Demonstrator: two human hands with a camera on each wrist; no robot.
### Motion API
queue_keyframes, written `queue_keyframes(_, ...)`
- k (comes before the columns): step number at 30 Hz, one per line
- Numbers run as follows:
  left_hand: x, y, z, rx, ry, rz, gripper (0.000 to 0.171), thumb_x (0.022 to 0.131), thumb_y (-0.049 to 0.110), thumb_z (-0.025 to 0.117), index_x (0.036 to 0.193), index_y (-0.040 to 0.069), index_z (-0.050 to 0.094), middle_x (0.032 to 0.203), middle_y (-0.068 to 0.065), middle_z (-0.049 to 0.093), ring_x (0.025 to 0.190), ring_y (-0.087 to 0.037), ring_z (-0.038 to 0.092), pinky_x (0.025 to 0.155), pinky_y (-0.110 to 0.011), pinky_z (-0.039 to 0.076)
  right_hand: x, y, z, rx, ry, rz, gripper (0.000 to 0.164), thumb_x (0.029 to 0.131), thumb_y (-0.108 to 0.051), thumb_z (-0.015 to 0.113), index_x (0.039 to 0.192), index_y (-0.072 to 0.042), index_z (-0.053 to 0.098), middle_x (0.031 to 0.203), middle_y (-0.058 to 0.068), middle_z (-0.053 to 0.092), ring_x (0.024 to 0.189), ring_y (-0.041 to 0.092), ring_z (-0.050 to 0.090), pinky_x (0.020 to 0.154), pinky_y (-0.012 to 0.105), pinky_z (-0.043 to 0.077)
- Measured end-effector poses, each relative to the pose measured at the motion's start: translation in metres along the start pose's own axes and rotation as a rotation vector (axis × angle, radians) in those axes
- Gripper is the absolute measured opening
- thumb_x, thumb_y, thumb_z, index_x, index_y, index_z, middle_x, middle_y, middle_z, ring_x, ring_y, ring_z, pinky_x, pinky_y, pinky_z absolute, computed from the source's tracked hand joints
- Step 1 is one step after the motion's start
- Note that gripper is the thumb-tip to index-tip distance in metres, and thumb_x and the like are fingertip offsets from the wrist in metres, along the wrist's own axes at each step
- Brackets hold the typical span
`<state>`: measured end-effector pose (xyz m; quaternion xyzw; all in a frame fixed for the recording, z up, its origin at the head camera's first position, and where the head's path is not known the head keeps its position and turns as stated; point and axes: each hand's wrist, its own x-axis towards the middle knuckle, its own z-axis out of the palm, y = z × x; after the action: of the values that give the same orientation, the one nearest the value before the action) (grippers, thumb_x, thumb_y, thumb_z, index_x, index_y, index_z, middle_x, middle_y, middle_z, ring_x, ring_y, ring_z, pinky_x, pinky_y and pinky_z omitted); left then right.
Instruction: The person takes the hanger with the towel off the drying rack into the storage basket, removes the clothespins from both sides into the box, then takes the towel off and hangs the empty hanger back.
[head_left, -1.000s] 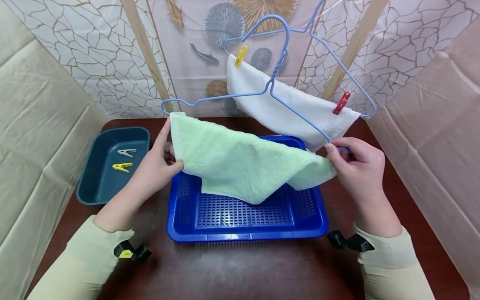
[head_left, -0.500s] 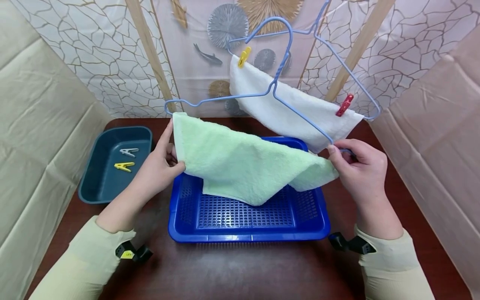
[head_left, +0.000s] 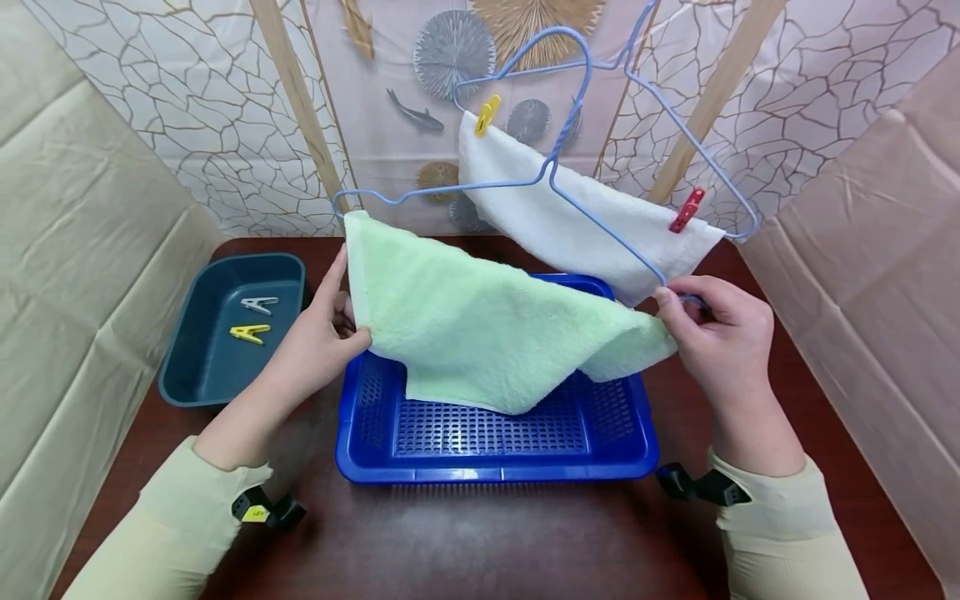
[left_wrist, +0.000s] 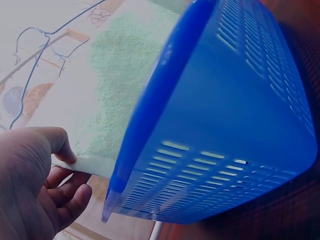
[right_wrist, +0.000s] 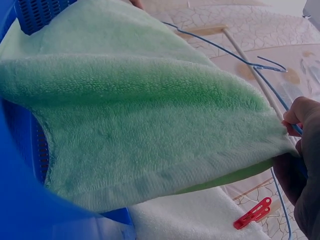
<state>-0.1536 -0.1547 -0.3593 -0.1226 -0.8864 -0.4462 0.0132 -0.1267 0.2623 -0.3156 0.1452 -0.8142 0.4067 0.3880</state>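
Note:
A light green towel (head_left: pixel 480 325) hangs folded over the lower bar of a blue wire clothes hanger (head_left: pixel 480 185), above a blue basket (head_left: pixel 495 473). My left hand (head_left: pixel 311 342) pinches the towel's left edge between thumb and fingers, as the left wrist view also shows. With thumb and fingers, my right hand (head_left: pixel 723 333) grips the hanger's right end together with the towel's right corner. In the right wrist view the towel's hemmed edge (right_wrist: pixel 150 182) runs toward that hand. The hanger's lower bar is hidden under the cloth.
Behind, a white towel (head_left: pixel 570 217) hangs on a second blue hanger (head_left: pixel 693 137), held by a yellow clothespin (head_left: pixel 487 115) and a red clothespin (head_left: pixel 687 210). At the left, a dark green tray (head_left: pixel 187 367) holds a grey clothespin (head_left: pixel 259 305) and a yellow clothespin (head_left: pixel 250 333).
The hanger's left end and the towel's upper left corner have risen slightly. Both hands keep their grips, and the whole head view has shifted a little.

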Motion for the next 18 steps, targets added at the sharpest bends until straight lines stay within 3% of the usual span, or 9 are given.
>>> queue_keyframes(9, 0.0007, -0.0029, 0.0012, -0.015, 0.002, -0.005, 0.096, 0.085, 0.011, 0.062, 0.142, 0.046, -0.007, 0.084, -0.003, 0.059, 0.075, -0.017, 0.057, 0.072, -0.033, 0.051, 0.0013, -0.0042, -0.0001, 0.005, -0.015, 0.026, 0.005, 0.074, 0.003, 0.069, 0.079, 0.003, 0.071, 0.06, -0.013, 0.046, 0.056, 0.0, 0.037, 0.05, 0.015, 0.029)
queue_keyframes(18, 0.0049, 0.0004, 0.0025, -0.039, 0.029, -0.009, 0.085, 0.089, 0.023, 0.061, 0.144, 0.042, -0.001, 0.096, 0.0, 0.061, 0.085, -0.015, 0.057, 0.077, -0.035, 0.048, 0.0005, -0.0046, -0.0011, 0.009, -0.032, 0.009, 0.007, 0.072, 0.004, 0.071, 0.079, 0.002, 0.07, 0.06, -0.013, 0.045, 0.055, -0.001, 0.037, 0.049, 0.015, 0.028)
